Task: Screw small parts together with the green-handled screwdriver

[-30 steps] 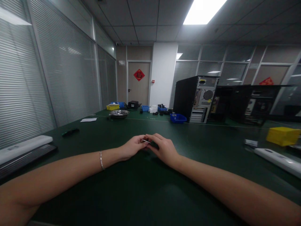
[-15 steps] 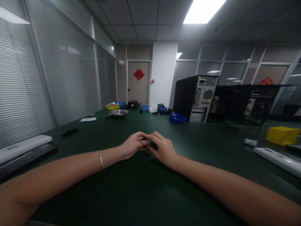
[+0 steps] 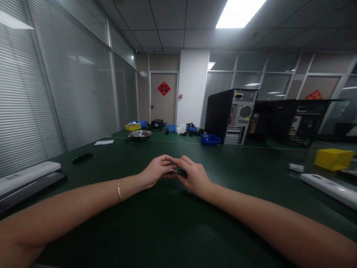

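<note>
My left hand (image 3: 156, 172) and my right hand (image 3: 193, 176) meet fingertip to fingertip just above the dark green table (image 3: 173, 223), a little past its middle. Between them they pinch a small dark object (image 3: 180, 172) with a thin silvery strip at its left end. Most of the object is hidden by my fingers, so its shape is unclear. A thin bracelet (image 3: 119, 190) circles my left wrist.
A black PC tower (image 3: 230, 116) and other dark cases stand at the back right. Blue bins (image 3: 210, 139), a metal bowl (image 3: 140, 134) and a yellow bin (image 3: 333, 159) sit on the table. White long units lie at the left edge (image 3: 28, 173) and the right (image 3: 329, 188).
Both hands have lifted slightly and stayed joined. The silvery strip between the fingers has tilted, and more of the dark object shows under my right fingers.
</note>
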Demonstrator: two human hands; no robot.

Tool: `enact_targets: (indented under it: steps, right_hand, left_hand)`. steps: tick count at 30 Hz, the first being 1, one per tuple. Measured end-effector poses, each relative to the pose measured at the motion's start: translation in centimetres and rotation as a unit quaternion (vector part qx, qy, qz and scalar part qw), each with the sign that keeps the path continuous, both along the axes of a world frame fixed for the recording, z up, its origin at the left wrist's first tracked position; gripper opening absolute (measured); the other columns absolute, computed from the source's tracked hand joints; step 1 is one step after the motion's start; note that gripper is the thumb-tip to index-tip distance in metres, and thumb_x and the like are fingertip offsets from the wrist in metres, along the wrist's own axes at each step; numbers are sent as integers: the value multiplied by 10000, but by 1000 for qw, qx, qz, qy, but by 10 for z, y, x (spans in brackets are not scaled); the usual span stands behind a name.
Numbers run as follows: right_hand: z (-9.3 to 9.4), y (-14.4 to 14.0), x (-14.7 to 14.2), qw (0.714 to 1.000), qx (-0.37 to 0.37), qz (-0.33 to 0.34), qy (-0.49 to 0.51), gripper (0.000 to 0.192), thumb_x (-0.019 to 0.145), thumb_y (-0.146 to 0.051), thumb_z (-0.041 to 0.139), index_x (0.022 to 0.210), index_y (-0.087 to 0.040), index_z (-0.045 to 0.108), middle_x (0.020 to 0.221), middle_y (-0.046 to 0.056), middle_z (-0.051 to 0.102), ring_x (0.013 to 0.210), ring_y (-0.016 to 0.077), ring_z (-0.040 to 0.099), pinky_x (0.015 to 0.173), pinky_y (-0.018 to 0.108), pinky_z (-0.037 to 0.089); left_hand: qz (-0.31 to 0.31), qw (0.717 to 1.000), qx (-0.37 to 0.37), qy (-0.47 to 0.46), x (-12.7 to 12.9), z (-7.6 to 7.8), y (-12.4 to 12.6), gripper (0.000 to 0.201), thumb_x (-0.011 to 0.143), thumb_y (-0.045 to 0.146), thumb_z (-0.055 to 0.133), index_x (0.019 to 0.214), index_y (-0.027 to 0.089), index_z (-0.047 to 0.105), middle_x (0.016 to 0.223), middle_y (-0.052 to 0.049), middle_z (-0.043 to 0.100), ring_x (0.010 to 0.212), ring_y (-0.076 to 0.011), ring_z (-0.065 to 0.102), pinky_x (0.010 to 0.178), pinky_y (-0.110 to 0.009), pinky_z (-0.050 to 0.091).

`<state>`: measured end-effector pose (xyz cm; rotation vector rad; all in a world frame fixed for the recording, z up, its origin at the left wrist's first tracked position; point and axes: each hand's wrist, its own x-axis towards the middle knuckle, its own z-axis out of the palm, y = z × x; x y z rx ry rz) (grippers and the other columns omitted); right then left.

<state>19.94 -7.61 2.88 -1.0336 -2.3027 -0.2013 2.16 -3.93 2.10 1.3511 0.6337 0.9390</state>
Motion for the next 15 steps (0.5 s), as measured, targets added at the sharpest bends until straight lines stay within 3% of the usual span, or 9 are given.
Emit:
enact_targets:
  steps: [9, 15]
  right_hand:
    - [2, -1, 1, 992, 50, -22, -112, 680, 809, -200, 552, 1410, -198, 233, 1091, 89, 592, 821, 200, 585, 652, 273, 456]
    - [-2, 2, 1, 995, 37, -3, -91, 732, 780, -150, 564, 1417, -210, 210, 1221, 104, 559, 974, 237, 589, 743, 315, 480]
  left_hand:
    - [24, 1000, 19, 1, 1, 5, -8, 353, 682, 223, 730, 967, 157, 532, 998, -95, 626, 921, -246, 626, 804, -429, 506]
    - [28, 998, 56, 3, 4, -1, -1, 285, 761, 226, 654, 1014, 135, 558, 1032, -108, 643, 953, -224, 618, 868, -391, 478]
